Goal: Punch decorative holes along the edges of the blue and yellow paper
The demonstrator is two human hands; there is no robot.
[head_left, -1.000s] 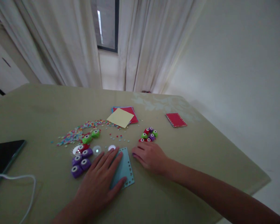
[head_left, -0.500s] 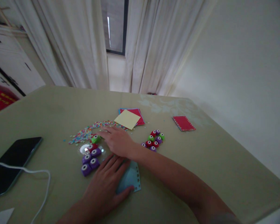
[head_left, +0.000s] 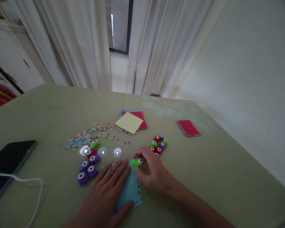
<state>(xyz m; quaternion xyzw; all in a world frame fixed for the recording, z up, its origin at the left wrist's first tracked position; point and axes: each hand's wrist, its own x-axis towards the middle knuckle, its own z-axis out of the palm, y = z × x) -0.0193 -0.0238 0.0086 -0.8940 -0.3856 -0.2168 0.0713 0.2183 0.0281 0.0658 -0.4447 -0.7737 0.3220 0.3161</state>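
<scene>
My left hand (head_left: 109,188) lies flat with fingers stretched over a light blue sheet of paper (head_left: 129,191), whose right edge has a row of punched holes. At the sheet's far right corner, my right hand (head_left: 152,167) holds a small green craft punch (head_left: 136,162) with a round white button between thumb and fingers. Whether the paper is inside the punch's slot I cannot tell. Left of my left hand sit several purple punches (head_left: 87,171), a red punch (head_left: 91,153) and another green punch (head_left: 94,144). More small punches (head_left: 159,144) cluster beyond my right hand.
Coloured paper confetti (head_left: 85,137) spreads beyond the punches, near shiny round discs (head_left: 117,152). A pale yellow sheet (head_left: 129,122) tops red and blue sheets (head_left: 143,122). A red card (head_left: 188,128) lies right. At left are a dark phone (head_left: 13,158) and a white cable (head_left: 39,198).
My right hand has moved from the confetti and left-hand punches rightward and nearer, to the blue sheet's far corner, and now shows a green punch. My left hand stays on the sheet.
</scene>
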